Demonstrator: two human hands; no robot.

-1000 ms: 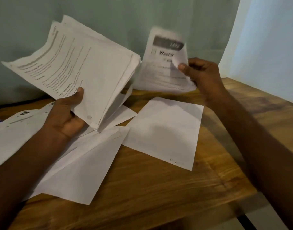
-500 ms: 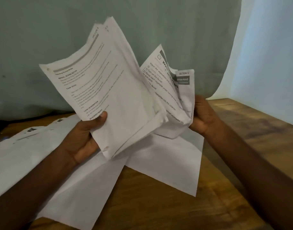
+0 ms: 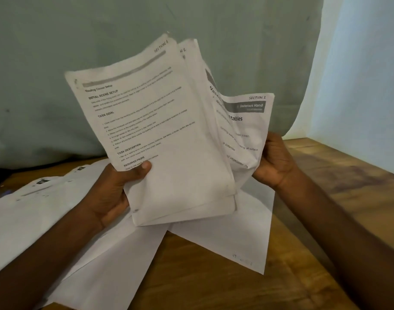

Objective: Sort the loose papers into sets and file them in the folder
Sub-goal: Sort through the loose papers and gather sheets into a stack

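The left hand (image 3: 115, 193) pinches the stack of papers (image 3: 160, 139) above the counter (image 3: 325, 220), thumb on top. The right hand (image 3: 274, 162) clasps a crumpled sheet (image 3: 247, 130) against the stack's far side. That sheet could crease further or tear if forced in; loose sheets (image 3: 225, 238) lie below the grip. No folder is visible.

A stack of printed pages (image 3: 160, 135) stands raised and tilted at the centre, its top sheet headed "SECTION 1" with black text lines. At its 3 o'clock, touching it, a crumpled sheet (image 3: 247, 130) marked "SECTION 2" bends inward. Below, loose white sheets lie flat: one blank-side up at 5 o'clock (image 3: 234, 238), others overlapping at 7 to 9 o'clock (image 3: 46, 211).
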